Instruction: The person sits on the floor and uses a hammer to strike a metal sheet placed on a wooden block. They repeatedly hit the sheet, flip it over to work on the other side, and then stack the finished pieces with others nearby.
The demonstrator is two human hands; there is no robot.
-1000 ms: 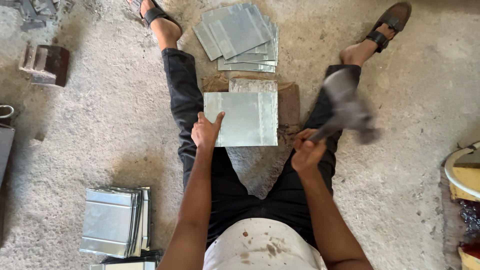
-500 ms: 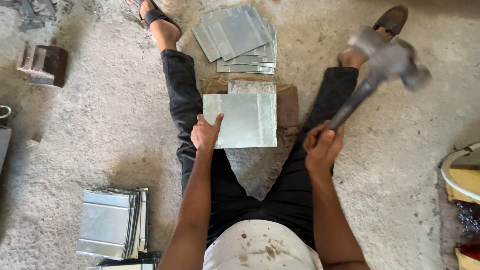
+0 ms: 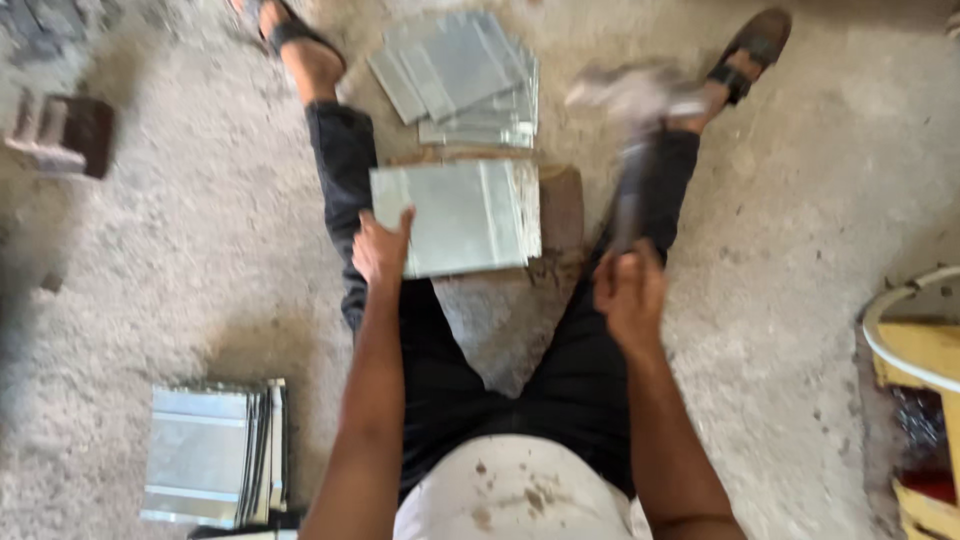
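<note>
I sit on a concrete floor with my legs spread. My left hand (image 3: 382, 250) presses on the near left corner of a square metal sheet (image 3: 460, 215), which lies on a brown block (image 3: 562, 205) between my legs. My right hand (image 3: 630, 295) grips the handle of a hammer (image 3: 632, 120). The hammer's head is blurred, raised above and to the right of the sheet, near my right knee.
A heap of flat metal sheets (image 3: 462, 75) lies beyond the block. A stack of folded metal pieces (image 3: 215, 455) sits at my left. A dark block tool (image 3: 60, 135) rests far left. A yellow round container (image 3: 915, 340) stands at the right edge.
The hammer swung up and out to the right, then came back leftward toward the sheet. My left hand stayed on the sheet's corner.
</note>
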